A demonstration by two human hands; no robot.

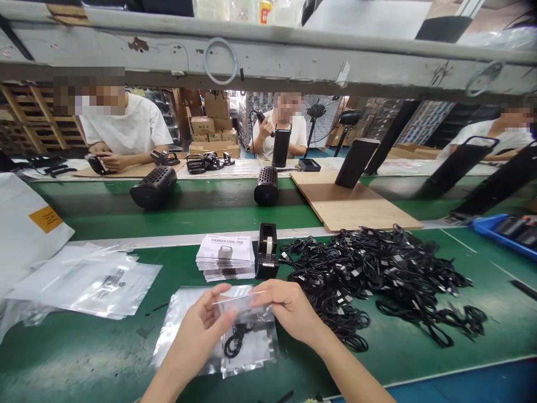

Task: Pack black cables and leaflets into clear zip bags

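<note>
Across the workshop, people in white tops are working beyond a green bench that is spreading out beneath both hands. A small clear bag is hanging between the left hand and the right hand, with a coiled black cable showing through it, just below the left thumb. By its look, the bag is weighing little and behaving as thin, slippery, floppy plastic, creasing easily, while the cable is probably lending a springy lump; the upper edge and corners are offering the surest hold.

The left hand is gripping the upper left part, its thumb lying over the film and its fingers curving behind. The right hand is pinching the upper right edge, knuckles up, its forearm slanting in from the lower right. Larger flat bags are lying under the left hand, booklets and a tape dispenser are sitting just beyond both hands, and heaped cables are sprawling right of the right hand.
</note>
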